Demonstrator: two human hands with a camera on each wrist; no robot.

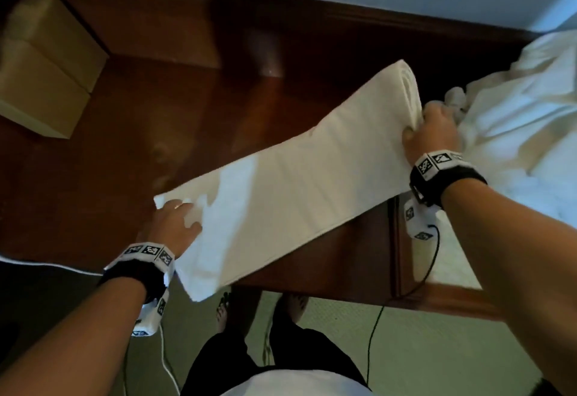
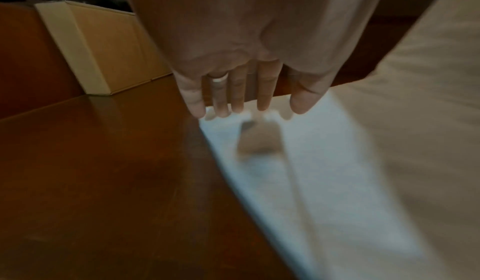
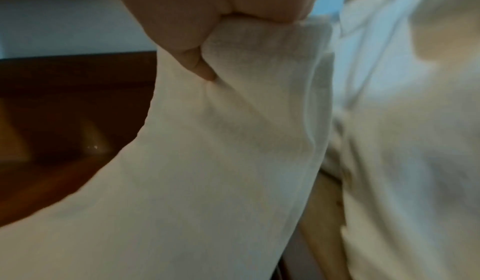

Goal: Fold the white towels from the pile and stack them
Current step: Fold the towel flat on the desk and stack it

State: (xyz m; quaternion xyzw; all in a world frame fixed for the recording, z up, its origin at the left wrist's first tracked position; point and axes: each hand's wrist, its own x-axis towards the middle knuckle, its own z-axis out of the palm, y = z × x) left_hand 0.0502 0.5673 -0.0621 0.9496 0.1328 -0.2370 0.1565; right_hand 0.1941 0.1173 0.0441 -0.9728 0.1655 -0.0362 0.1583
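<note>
A long white towel [image 1: 296, 173], folded into a narrow strip, lies diagonally across the dark wooden table [image 1: 156, 89]. My left hand [image 1: 175, 223] lies flat on its near left end, fingers straight [image 2: 233, 99] over the towel [image 2: 324, 161]. My right hand [image 1: 434, 130] grips the far right end, where the layers bunch; in the right wrist view the thumb and curled fingers [image 3: 197, 66] pinch the towel [image 3: 233, 140] and lift it a little. The pile of crumpled white towels [image 1: 524, 105] lies at the right, just beyond my right hand.
A cardboard box [image 1: 46, 64] stands on the table's far left, also as the box [image 2: 109, 48] ahead of my left hand. The table's near edge [image 1: 437, 295] runs below the towel. Cables hang from both wrists. A wall rises behind the table.
</note>
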